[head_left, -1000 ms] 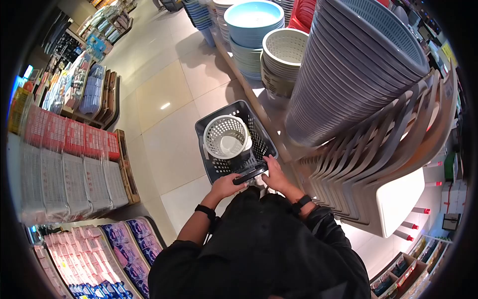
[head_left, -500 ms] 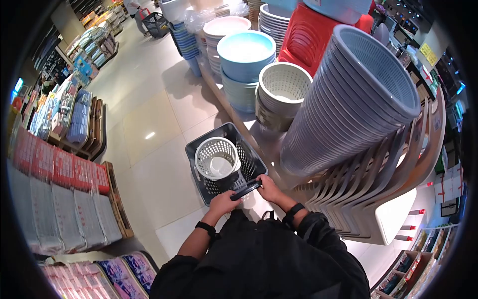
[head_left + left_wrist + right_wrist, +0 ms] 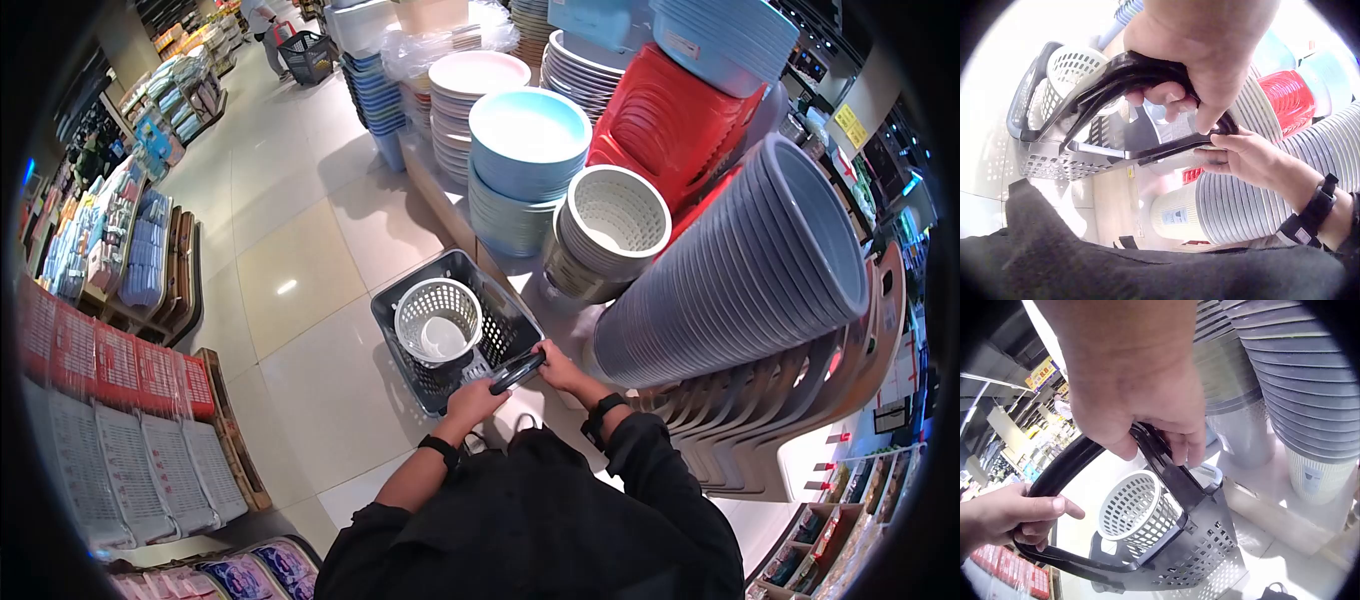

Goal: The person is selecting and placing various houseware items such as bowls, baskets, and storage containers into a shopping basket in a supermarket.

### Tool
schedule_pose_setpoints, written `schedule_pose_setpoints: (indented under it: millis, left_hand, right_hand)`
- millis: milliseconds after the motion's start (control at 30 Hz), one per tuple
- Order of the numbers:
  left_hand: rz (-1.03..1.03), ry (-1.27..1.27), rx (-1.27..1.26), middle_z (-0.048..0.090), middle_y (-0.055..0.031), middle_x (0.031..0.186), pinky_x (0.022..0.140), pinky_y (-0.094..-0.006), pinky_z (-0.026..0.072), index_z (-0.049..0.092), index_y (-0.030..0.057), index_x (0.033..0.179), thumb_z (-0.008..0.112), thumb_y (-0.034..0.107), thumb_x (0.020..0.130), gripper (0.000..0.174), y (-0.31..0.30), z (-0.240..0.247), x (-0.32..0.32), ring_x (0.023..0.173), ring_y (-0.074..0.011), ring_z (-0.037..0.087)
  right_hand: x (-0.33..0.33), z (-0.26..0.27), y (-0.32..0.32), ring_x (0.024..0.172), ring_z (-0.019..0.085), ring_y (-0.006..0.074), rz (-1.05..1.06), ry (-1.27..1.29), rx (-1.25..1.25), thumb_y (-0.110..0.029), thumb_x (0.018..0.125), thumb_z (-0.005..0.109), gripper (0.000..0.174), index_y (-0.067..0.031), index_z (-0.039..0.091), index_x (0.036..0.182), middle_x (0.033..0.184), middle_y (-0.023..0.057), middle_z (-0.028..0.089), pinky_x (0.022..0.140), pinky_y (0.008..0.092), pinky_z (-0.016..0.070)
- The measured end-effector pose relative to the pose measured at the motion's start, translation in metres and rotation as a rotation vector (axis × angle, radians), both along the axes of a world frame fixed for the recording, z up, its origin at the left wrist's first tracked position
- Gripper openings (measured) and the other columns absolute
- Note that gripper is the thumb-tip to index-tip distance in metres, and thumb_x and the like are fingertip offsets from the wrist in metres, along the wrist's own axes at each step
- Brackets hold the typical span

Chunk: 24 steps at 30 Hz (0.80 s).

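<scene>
A dark grey shopping basket (image 3: pixel 455 265) with slotted sides sits low in front of the body, over the tiled floor. In it stands a white perforated plastic bin (image 3: pixel 438 320), its round mouth facing up. My left hand (image 3: pixel 475 405) grips the left end of the basket's black handle (image 3: pixel 515 371); in the left wrist view its fingers curl under the bar. At the other end my right hand (image 3: pixel 558 366) holds the same handle, fingers bent over it in the right wrist view.
Close on the right rises a tall leaning stack of grey-blue bins (image 3: pixel 740 270), with stacked stools (image 3: pixel 800 390) below. Cream perforated bins (image 3: pixel 612 225), blue basins (image 3: pixel 530 130) and red plastic ware (image 3: pixel 670 125) line the display. Wrapped crates (image 3: pixel 130 450) stand left; a person (image 3: pixel 262 35) with another basket is farther along the aisle.
The head view has lifted, bringing more of the display and the far aisle into sight. Both hands keep hold of the handle, and the white bin stays inside the basket.
</scene>
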State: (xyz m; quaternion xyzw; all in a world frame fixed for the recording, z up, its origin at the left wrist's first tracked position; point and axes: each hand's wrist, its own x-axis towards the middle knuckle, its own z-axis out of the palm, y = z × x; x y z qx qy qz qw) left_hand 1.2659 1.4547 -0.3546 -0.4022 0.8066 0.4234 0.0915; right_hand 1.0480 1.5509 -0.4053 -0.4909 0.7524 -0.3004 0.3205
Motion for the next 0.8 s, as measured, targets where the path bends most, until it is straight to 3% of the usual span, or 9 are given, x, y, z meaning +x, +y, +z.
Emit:
schedule_pose_setpoints:
  millis: [300, 333, 600, 800]
  left_hand:
    - [0.052, -0.047, 0.009, 0.07, -0.0136, 0.093, 0.078, -0.0418, 0.0523, 0.068, 0.014, 0.106, 0.062, 0.06, 0.078, 0.054, -0.068, -0.007, -0.012, 0.09, -0.0328, 0.067]
    - [0.067, -0.054, 0.008, 0.07, -0.0136, 0.093, 0.078, -0.0418, 0.0523, 0.068, 0.014, 0.106, 0.062, 0.06, 0.078, 0.054, -0.075, -0.005, -0.011, 0.09, -0.0328, 0.067]
    - [0.107, -0.078, 0.069, 0.07, -0.0128, 0.098, 0.079, -0.0419, 0.0515, 0.068, 0.0127, 0.105, 0.065, 0.06, 0.076, 0.056, -0.135, -0.015, -0.01, 0.093, -0.0317, 0.066]
    - [0.029, -0.089, 0.173, 0.069, -0.0135, 0.101, 0.081, -0.0438, 0.0506, 0.068, 0.015, 0.107, 0.064, 0.057, 0.078, 0.051, -0.162, -0.016, -0.01, 0.095, -0.0337, 0.065]
  right_hand:
    - [-0.02, -0.017, -0.078, 0.097, 0.052, 0.0386, 0.139, 0.008, -0.078, -0.002, 0.08, 0.055, 0.032, -0.0048, 0.045, 0.11, 0.101, 0.0217, 0.053, 0.086, 0.0423, 0.043]
    - [-0.019, -0.014, -0.085, 0.101, 0.051, 0.0344, 0.125, -0.017, -0.006, -0.002, 0.079, 0.057, 0.033, -0.0051, 0.046, 0.11, 0.105, 0.019, 0.051, 0.089, 0.0387, 0.0421]
    - [-0.015, -0.002, -0.145, 0.104, 0.052, 0.0405, 0.103, -0.028, 0.043, -0.004, 0.081, 0.058, 0.035, -0.0047, 0.045, 0.114, 0.108, 0.0223, 0.052, 0.091, 0.0421, 0.0428]
    - [-0.031, 0.011, -0.166, 0.112, 0.053, 0.0361, 0.235, -0.064, 0.135, 0.001, 0.079, 0.052, 0.04, -0.0033, 0.046, 0.118, 0.114, 0.0199, 0.054, 0.097, 0.0393, 0.0411]
